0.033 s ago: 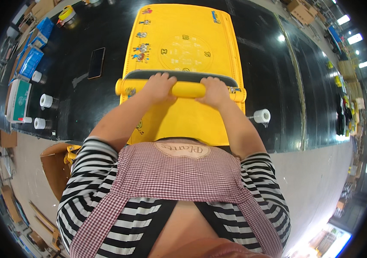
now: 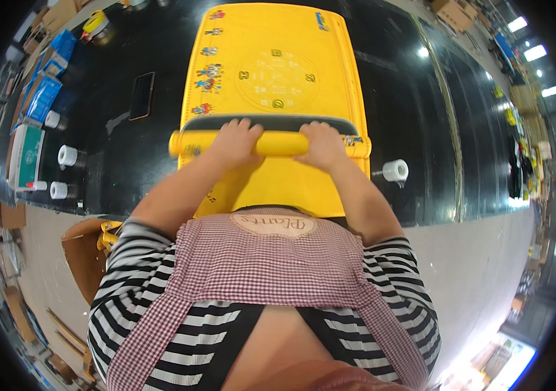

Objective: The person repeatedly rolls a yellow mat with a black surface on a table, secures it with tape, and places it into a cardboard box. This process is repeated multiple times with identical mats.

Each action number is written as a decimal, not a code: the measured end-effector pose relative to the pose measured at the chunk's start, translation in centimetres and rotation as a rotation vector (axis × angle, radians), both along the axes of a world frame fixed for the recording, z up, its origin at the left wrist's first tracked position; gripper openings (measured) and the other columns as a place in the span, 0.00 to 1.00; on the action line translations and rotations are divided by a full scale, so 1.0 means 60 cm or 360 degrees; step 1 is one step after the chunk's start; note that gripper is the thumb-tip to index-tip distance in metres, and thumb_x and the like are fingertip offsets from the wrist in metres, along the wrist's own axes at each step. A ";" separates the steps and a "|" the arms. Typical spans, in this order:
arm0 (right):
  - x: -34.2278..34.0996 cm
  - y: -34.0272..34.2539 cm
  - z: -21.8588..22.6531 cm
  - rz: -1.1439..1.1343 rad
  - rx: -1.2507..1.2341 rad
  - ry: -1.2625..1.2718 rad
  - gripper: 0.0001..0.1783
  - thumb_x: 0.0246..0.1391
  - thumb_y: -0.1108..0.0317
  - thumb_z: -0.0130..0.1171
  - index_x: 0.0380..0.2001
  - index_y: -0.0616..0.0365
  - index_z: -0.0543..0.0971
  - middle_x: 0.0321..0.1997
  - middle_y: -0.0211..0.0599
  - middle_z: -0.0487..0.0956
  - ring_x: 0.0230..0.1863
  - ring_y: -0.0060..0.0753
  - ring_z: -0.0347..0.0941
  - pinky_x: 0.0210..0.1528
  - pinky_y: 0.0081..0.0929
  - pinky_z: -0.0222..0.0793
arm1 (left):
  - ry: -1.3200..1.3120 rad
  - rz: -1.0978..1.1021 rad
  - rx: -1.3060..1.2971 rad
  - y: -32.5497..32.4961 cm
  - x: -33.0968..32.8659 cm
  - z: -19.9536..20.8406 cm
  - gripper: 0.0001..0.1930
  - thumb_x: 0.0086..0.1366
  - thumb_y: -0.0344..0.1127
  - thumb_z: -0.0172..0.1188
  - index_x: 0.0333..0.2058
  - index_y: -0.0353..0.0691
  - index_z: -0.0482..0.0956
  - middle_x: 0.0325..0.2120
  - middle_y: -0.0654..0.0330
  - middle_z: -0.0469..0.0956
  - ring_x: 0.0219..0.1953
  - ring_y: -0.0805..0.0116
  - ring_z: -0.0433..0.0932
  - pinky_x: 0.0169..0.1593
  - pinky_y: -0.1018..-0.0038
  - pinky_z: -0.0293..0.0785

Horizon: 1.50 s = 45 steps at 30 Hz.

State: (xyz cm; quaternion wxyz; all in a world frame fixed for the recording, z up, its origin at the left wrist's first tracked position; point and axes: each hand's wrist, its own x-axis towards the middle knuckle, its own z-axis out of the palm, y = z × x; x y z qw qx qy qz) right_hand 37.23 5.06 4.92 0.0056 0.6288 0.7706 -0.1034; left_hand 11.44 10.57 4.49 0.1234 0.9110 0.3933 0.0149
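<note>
Hands (image 2: pixel 236 143) curled round yellow roll (image 2: pixel 279 144) | its left end juts past yellow mat (image 2: pixel 330 62) | black tabletop (image 2: pixel 405 91) extends either side

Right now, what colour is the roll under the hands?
Mostly yellow; the roll shows best in the head view.

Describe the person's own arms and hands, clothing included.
The left hand and right hand are bare, without gloves. The forearms are bare from the wrists up to black-and-white striped sleeves, which end near the elbows.
</note>
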 end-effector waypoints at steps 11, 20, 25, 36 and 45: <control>0.185 -0.090 0.014 -0.1052 0.0253 0.0948 0.31 0.52 0.51 0.71 0.57 0.53 0.83 0.61 0.48 0.79 0.64 0.52 0.74 0.68 0.42 0.68 | -0.0046 0.0001 -0.0050 -0.154 -0.042 0.026 0.34 0.53 0.50 0.76 0.56 0.42 0.76 0.42 0.54 0.73 0.47 0.52 0.73 0.51 0.58 0.70; 0.468 -0.166 -0.091 -0.1099 -0.0244 0.0276 0.13 0.50 0.75 0.57 0.38 0.56 0.86 0.40 0.48 0.87 0.41 0.47 0.85 0.46 0.40 0.78 | -0.0177 0.0004 -0.0003 -0.152 -0.042 0.016 0.32 0.52 0.50 0.77 0.53 0.45 0.77 0.42 0.55 0.75 0.49 0.53 0.75 0.52 0.58 0.71; 0.377 -0.165 -0.045 -0.1606 0.0036 0.1661 0.11 0.68 0.69 0.52 0.51 0.51 0.77 0.39 0.34 0.85 0.32 0.27 0.82 0.27 0.23 0.75 | -0.0153 0.0083 -0.0129 -0.158 -0.048 0.026 0.32 0.55 0.49 0.76 0.55 0.42 0.76 0.44 0.54 0.75 0.51 0.53 0.74 0.55 0.60 0.69; -0.071 -0.066 -0.039 0.0311 0.0135 0.1705 0.13 0.46 0.75 0.73 0.38 0.57 0.84 0.37 0.36 0.83 0.38 0.34 0.78 0.46 0.30 0.74 | -0.0384 0.0147 -0.0152 -0.164 -0.053 0.030 0.40 0.55 0.55 0.75 0.63 0.42 0.74 0.52 0.50 0.76 0.57 0.49 0.74 0.63 0.57 0.67; -0.076 -0.062 -0.045 0.0226 0.0006 0.1591 0.09 0.50 0.65 0.73 0.31 0.57 0.84 0.32 0.40 0.83 0.34 0.45 0.80 0.40 0.35 0.76 | -0.1147 -0.0359 0.0131 -0.140 -0.015 0.065 0.16 0.64 0.43 0.70 0.48 0.44 0.85 0.52 0.56 0.80 0.55 0.51 0.76 0.61 0.56 0.70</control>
